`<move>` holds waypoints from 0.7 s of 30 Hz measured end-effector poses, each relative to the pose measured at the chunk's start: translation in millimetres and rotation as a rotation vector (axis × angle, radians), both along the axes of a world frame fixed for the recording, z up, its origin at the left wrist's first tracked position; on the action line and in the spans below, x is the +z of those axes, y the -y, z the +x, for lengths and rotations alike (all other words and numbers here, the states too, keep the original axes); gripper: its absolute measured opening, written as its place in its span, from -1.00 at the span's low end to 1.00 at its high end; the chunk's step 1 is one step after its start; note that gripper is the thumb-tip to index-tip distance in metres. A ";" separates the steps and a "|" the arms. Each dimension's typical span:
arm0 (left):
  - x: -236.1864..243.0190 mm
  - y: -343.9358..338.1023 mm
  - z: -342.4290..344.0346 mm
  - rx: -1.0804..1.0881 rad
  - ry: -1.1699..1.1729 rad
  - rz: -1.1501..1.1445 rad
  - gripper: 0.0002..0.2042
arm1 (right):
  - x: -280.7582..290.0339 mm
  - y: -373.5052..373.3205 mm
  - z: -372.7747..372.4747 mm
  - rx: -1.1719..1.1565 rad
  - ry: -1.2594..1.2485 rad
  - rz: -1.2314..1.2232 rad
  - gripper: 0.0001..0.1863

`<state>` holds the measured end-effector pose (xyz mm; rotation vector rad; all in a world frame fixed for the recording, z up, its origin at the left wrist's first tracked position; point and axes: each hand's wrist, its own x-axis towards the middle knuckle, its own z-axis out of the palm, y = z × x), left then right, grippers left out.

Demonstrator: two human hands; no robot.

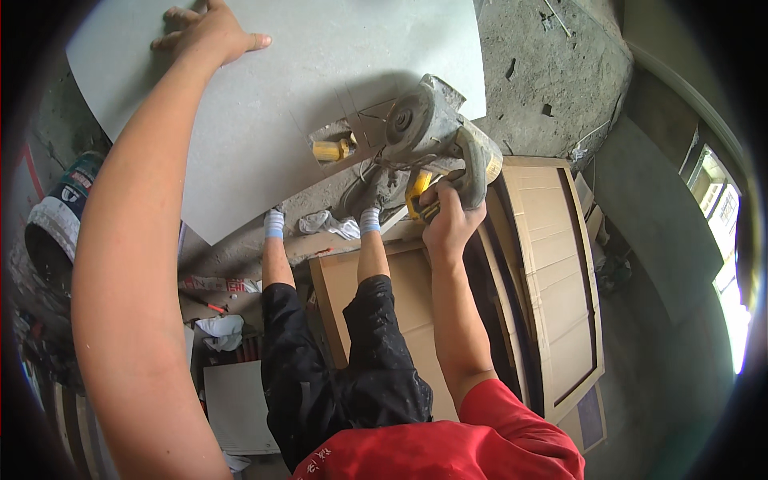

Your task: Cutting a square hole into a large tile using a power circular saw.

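A large pale grey tile fills the upper middle of the head view, with a roughly square hole near its near edge and thin marked lines beside it. My left hand lies spread on the tile's far left part, thumb and fingers apart. Fingers of my right hand wrap round the handle of a dusty, handheld circular cutter. The cutter rests over the tile's right part, next to the hole; its blade's lower edge is hidden. Through the hole shows a yellow cylindrical thing.
Cardboard-packed panels lean at the right, beside my right forearm. A bucket stands at the left. Rough concrete floor extends past the tile. A white cloth lies between my feet, and another grey slab sits far right.
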<state>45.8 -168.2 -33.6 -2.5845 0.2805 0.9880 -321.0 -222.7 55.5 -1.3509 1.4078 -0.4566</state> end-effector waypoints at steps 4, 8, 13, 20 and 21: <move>23.0 3.1 -2.0 0.035 -0.014 -0.042 0.36 | -1.0 -2.1 3.8 -0.025 0.015 -0.024 -0.92; 13.3 3.0 -1.9 0.012 -0.023 -0.041 0.32 | -1.3 -2.2 4.0 -0.010 -0.031 -0.059 -0.91; 47.8 15.4 -8.9 0.032 -0.023 -0.025 0.30 | -3.3 -5.9 6.1 -0.057 -0.014 -0.040 -0.90; 52.0 -12.4 2.5 -0.046 -0.394 -0.654 0.28 | -5.8 -1.4 -1.4 -0.014 -0.099 -0.086 -0.90; 50.6 4.7 -5.2 -0.006 -0.055 -0.051 0.28 | -5.7 -0.7 -2.6 -0.038 -0.134 -0.091 -0.90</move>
